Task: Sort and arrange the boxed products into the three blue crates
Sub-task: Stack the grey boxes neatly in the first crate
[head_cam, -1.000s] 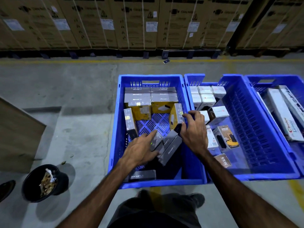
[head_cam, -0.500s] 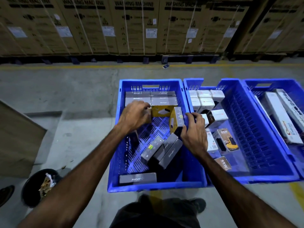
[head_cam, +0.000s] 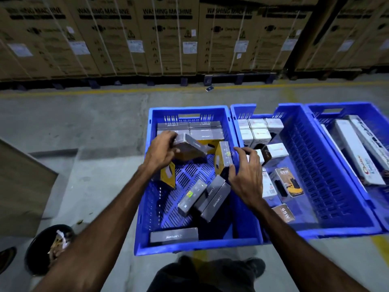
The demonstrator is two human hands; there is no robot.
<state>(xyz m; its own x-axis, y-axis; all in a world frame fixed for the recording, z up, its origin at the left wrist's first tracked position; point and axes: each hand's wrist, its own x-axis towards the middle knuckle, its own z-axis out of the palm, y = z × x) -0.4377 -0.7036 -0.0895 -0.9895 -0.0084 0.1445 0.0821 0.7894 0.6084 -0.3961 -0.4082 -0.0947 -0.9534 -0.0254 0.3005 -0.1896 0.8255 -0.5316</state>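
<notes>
Three blue crates stand side by side on the floor. The left crate (head_cam: 145, 207) holds grey and yellow boxes, some stacked at its far wall, others loose. My left hand (head_cam: 162, 151) grips a tilted grey and yellow box (head_cam: 193, 148) lifted above the crate's floor. My right hand (head_cam: 246, 175) has its fingers spread around an upright yellow box (head_cam: 223, 157) near the crate's right wall. The middle crate (head_cam: 328, 186) contains white boxes (head_cam: 259, 131) and 65W charger boxes (head_cam: 288, 182). Long white boxes (head_cam: 355, 148) lie in the right crate (head_cam: 370, 114).
A row of large washing-machine cartons (head_cam: 168, 39) on pallets lines the far side behind a yellow floor line. A black bin (head_cam: 48, 247) with scraps sits at lower left, beside a brown cardboard panel (head_cam: 19, 186). A shoe tip (head_cam: 6, 258) shows at the left edge.
My left hand left the loose grey boxes, went to the far stack and lifted a grey and yellow box, tilting it. My right hand stayed at the upright yellow box and loosened its fingers.
</notes>
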